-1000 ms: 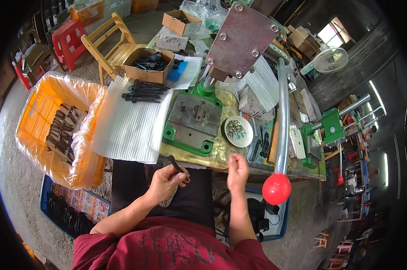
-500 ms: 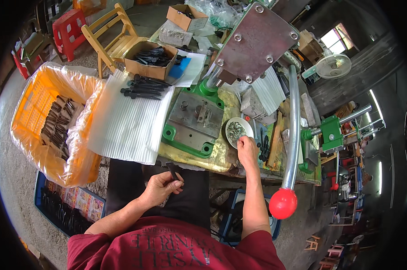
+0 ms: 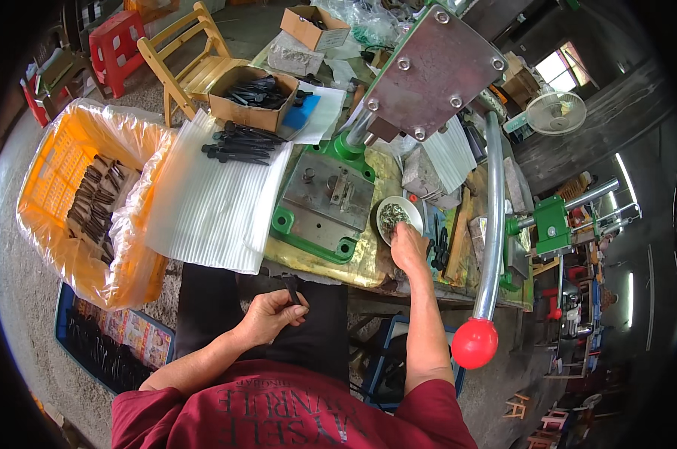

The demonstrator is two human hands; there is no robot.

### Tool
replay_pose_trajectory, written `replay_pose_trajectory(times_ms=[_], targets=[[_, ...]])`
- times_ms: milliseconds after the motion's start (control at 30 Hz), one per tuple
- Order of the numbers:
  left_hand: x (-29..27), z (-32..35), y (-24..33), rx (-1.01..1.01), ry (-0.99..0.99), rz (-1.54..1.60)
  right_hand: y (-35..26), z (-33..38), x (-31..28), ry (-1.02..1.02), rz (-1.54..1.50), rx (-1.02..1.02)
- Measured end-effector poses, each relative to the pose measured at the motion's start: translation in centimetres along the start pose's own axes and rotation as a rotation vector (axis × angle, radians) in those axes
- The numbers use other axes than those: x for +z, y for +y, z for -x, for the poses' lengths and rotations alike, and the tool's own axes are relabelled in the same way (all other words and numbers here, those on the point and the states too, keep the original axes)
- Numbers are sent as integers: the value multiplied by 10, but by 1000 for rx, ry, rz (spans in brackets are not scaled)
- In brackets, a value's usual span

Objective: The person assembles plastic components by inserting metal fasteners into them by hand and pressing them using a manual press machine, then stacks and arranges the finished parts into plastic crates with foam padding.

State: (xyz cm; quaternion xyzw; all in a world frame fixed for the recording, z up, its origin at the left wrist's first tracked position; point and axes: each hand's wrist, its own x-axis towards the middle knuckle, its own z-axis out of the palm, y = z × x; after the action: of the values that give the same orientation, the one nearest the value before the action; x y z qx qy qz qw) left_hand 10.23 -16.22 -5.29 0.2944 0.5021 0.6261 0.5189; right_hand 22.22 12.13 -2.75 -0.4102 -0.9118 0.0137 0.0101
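Observation:
My left hand (image 3: 272, 314) is closed around a slim black piece (image 3: 290, 284), held over my lap in front of the table edge. Its kind does not show clearly. My right hand (image 3: 408, 247) reaches over the near rim of a white bowl (image 3: 384, 234) of small shiny metal parts (image 3: 392, 215). The fingers there are drawn together and point down among the parts, and their tips are hidden. Just left of the bowl stands a green hand press with a steel base plate (image 3: 327, 196). Its long lever ends in a red ball knob (image 3: 474, 343), right of my right forearm.
White foam sheet (image 3: 211, 202) bears a pile of black pieces (image 3: 241, 144), with a cardboard box (image 3: 248, 114) of more behind. A plastic-lined orange crate (image 3: 46, 198) stands left. Blue trays (image 3: 155, 329) lie low by my legs. A second green press (image 3: 552, 227) is at right.
My right hand has dipped a little further into the bowl. The left hand has turned slightly, so less of the black piece shows. The view has shifted very slightly.

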Motion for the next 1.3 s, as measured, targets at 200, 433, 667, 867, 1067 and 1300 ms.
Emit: replay_pose_trajectory(times_ms=[200, 433, 667, 867, 1067, 1300], targets=[[-2, 1, -1, 3, 1, 5, 9, 3, 1, 122, -118, -118], [-1, 1, -3, 11, 4, 16, 10, 4, 6, 305, -435, -92], [-1, 0, -4, -7, 9, 6, 11, 7, 6, 298, -574, -40], [0, -2, -2, -3, 8, 36, 6, 15, 5, 307, -1095, -4], [-4, -8, 9, 56, 34, 71, -45, 50, -23, 149, -1496, -127], [-1, -19, 34, 158, 33, 148, -86, 80, -28, 48, -1806, -231]])
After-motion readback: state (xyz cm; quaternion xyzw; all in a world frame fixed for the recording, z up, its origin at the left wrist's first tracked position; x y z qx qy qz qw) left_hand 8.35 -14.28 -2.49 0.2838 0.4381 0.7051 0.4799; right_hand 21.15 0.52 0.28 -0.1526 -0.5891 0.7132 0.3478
